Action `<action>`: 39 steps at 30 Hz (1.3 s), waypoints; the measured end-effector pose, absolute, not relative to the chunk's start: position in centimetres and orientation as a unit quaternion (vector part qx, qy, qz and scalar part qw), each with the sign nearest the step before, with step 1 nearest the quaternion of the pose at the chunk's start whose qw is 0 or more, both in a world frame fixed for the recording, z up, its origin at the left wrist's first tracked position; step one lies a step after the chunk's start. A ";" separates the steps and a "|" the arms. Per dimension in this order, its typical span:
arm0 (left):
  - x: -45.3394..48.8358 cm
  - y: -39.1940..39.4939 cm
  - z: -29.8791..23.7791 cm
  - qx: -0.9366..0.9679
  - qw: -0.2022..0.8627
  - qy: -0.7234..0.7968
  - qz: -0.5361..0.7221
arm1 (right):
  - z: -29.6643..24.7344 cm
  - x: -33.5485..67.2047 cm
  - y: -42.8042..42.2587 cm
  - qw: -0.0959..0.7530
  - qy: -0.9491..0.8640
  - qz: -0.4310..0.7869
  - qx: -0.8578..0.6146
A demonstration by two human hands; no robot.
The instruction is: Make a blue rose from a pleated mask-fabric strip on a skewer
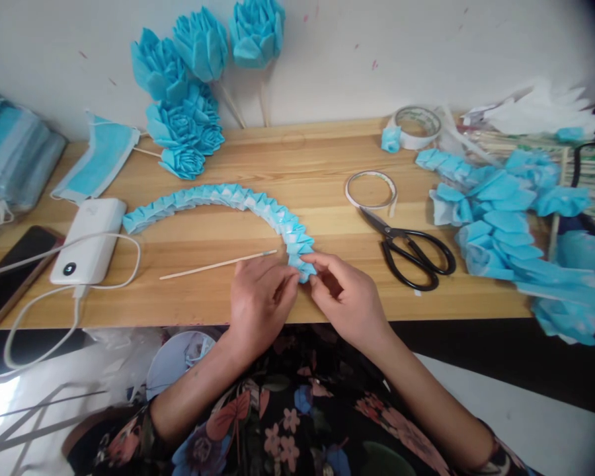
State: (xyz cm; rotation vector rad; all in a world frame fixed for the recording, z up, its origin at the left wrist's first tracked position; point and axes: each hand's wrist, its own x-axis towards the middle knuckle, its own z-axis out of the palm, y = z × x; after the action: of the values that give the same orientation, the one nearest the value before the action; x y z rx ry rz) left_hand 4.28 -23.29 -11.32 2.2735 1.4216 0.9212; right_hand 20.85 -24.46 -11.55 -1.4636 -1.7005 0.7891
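A long strip of folded light-blue petals [218, 195] curves across the wooden table in an arc. Its near right end lies between my two hands. My left hand [260, 291] pinches that end from the left, with thumb and fingers pressed together. From the right, my right hand [350, 294] grips the same end between thumb and forefinger. A thin wooden stick [218, 264] lies just left of my left hand. Black-handled scissors [409, 251] rest to the right of my right hand, their tip touching a narrow roll of tape [371, 189].
Blue folded flowers [201, 46] on sticks stand against the wall. A power bank [89, 241] with a looped cable, a phone [14, 274] and a face mask [102, 158] lie left. More blue strips [506, 231] pile up right, near a wide tape roll [419, 127].
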 end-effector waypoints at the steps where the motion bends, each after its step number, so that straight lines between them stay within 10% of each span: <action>1: 4.2 -23.3 -11.2 0.788 0.159 0.496 0.329 | -11.5 20.9 -24.5 0.376 -0.655 0.315 -0.575; 39: 4.6 -23.1 -10.8 0.790 0.195 0.500 0.296 | -11.5 20.8 -24.6 0.375 -0.652 0.329 -0.572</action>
State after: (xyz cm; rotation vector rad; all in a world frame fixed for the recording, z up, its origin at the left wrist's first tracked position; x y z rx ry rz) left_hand 4.62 -23.09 -10.76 2.2145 1.4020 0.8300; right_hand 20.84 -24.61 -11.52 -1.4637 -1.6683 0.8411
